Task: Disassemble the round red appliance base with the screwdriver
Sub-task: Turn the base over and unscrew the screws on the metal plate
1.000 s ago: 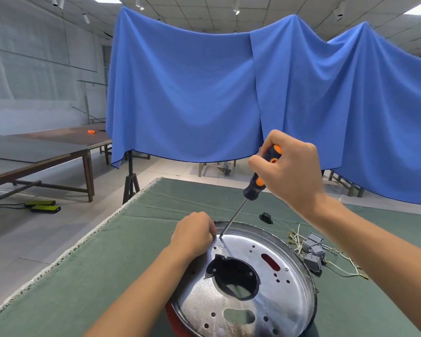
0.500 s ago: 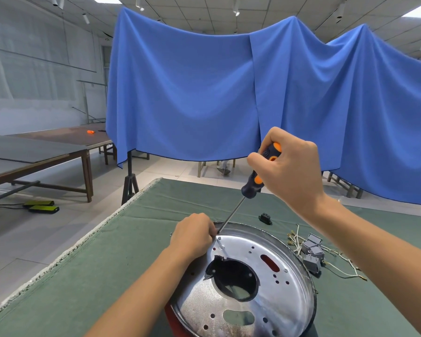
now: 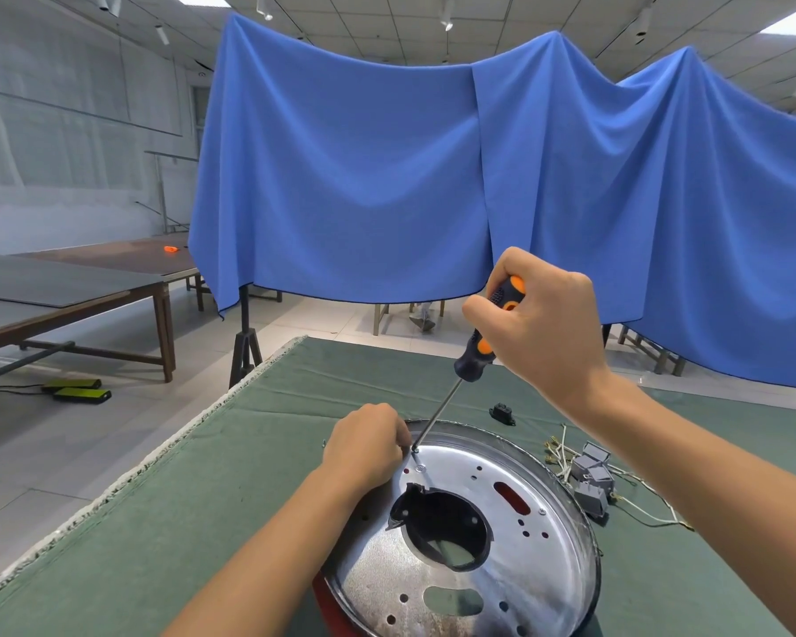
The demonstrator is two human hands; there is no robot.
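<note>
Appliance base (image 3: 515, 563): round, lay on the green table cover (image 3: 203, 521) at bottom centre; shiny perforated metal plate faced up, a red edge showed at its lower left, a dark round opening sat near the middle.
Screw (image 3: 420, 468): small, with washer, sat on the plate's far-left part, just below the tool tip.
Screwdriver (image 3: 472, 356): black-and-orange handle, thin shaft slanted down-left; tip was at the plate beside the left fingers.
Right hand (image 3: 541, 326): was wrapped firmly round the handle, raised above the base.
Left hand (image 3: 364, 445): rested curled on the plate's far-left rim; whether it pinched anything could not be told.
Black part (image 3: 502, 413): lay on the cover beyond the base.
Grey connectors with wires (image 3: 591, 480): lay just right of the base.
Blue cloth (image 3: 433, 177): hung behind the table.
</note>
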